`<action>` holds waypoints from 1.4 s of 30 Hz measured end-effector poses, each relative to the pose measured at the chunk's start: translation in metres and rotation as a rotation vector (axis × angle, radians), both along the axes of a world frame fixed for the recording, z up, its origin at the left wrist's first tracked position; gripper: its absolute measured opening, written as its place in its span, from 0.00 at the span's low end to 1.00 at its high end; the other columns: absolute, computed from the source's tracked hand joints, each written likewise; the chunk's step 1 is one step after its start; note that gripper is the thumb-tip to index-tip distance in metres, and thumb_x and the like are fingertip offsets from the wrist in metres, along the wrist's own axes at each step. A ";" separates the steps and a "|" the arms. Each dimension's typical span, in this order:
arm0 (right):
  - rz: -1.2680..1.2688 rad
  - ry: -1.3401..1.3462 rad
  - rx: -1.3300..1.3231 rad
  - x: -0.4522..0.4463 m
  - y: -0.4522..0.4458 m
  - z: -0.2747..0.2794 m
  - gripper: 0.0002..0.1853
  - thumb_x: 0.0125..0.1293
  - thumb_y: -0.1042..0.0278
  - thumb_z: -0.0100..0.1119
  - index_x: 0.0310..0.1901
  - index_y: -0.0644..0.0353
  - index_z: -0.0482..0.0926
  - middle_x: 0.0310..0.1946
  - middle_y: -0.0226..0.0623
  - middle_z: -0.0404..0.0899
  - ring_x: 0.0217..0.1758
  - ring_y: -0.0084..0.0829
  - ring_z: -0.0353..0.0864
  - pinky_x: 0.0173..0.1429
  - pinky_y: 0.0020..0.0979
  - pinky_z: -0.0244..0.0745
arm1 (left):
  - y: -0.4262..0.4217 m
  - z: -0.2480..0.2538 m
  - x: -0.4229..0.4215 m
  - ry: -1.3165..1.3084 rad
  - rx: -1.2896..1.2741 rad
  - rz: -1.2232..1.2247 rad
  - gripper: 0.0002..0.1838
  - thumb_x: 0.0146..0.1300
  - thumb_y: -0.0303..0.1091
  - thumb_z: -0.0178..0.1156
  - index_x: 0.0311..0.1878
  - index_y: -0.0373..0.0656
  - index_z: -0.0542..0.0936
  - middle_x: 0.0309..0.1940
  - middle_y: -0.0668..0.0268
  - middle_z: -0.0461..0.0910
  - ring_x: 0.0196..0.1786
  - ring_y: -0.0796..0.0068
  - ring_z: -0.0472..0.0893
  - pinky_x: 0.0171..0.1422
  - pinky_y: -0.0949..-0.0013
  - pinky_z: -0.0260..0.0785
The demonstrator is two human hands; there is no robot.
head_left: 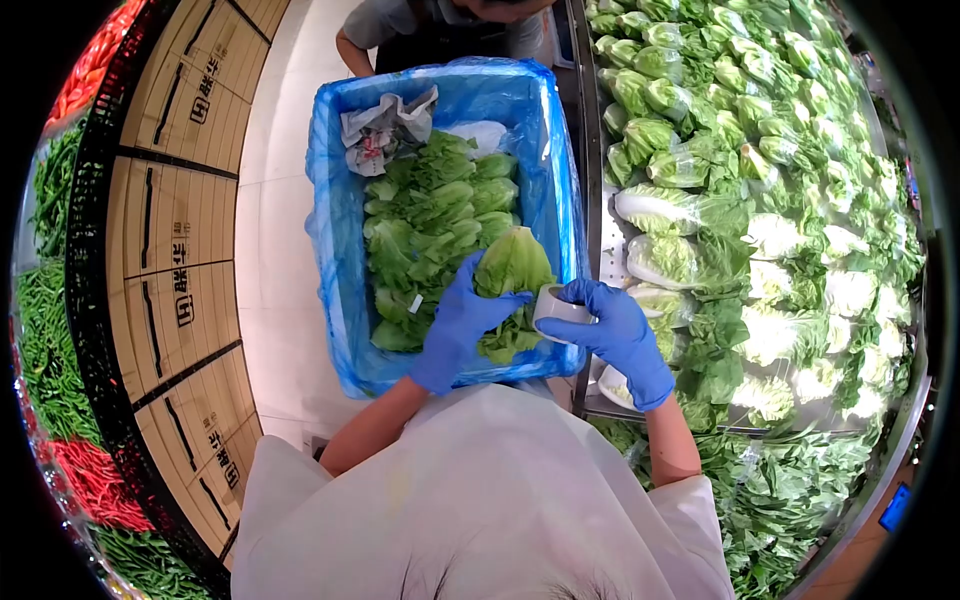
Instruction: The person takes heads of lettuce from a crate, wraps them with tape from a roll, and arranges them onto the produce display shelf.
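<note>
My left hand (465, 320), in a blue glove, is closed around a head of lettuce (515, 265) and holds it over the near right part of a blue plastic-lined crate (335, 250). Gripped in my right hand (620, 335), also gloved in blue, is a roll of white tape (562, 312), close against the lettuce's right side. Below the hands, several more lettuces (430, 215) lie in rows inside the crate. Crumpled printed paper (385, 130) rests in the crate's far left corner.
To the right, a metal display shelf carries green lettuces (680, 95), napa cabbages (665, 260) and leafy greens (800, 500). Brown cartons (180, 215) line the left, beyond them green chillies (55, 340) and red chillies (95, 485). Another person (440, 30) is behind the crate.
</note>
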State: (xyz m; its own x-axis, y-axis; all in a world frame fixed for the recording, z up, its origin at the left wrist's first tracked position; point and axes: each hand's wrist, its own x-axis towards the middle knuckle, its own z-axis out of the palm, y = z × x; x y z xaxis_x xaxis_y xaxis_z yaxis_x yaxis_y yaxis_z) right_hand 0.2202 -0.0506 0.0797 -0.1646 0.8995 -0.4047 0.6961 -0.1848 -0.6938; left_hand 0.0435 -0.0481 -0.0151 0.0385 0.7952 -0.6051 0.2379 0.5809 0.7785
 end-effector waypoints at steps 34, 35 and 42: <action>0.618 0.378 -0.622 0.097 -0.029 -0.068 0.27 0.57 0.65 0.61 0.58 0.64 0.66 0.50 0.38 0.75 0.53 0.30 0.72 0.58 0.30 0.65 | -0.002 0.030 0.034 -0.783 -0.630 -0.542 0.26 0.53 0.31 0.60 0.57 0.38 0.68 0.44 0.67 0.75 0.44 0.81 0.75 0.52 0.75 0.68; 0.535 0.531 -0.626 0.099 -0.030 -0.067 0.25 0.56 0.63 0.61 0.54 0.64 0.70 0.45 0.39 0.76 0.47 0.31 0.73 0.53 0.31 0.66 | -0.003 0.032 0.035 -0.778 -0.611 -0.551 0.25 0.53 0.31 0.60 0.56 0.39 0.68 0.44 0.67 0.75 0.44 0.81 0.75 0.51 0.75 0.67; -0.079 0.911 -0.908 0.108 -0.035 -0.098 0.14 0.60 0.63 0.55 0.44 0.64 0.75 0.36 0.37 0.78 0.34 0.23 0.77 0.37 0.26 0.72 | 0.000 0.046 0.036 -0.496 -0.446 -0.739 0.27 0.51 0.35 0.64 0.55 0.40 0.70 0.43 0.68 0.76 0.44 0.80 0.75 0.52 0.73 0.67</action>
State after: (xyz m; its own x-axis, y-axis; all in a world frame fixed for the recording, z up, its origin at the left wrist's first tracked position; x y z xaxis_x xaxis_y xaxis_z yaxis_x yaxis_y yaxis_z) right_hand 0.3280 -0.0855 -0.0182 -0.6627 0.3820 -0.6441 0.0062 -0.8572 -0.5149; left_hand 0.0790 -0.0483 0.0305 0.7617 0.1734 -0.6243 0.3645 0.6818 0.6342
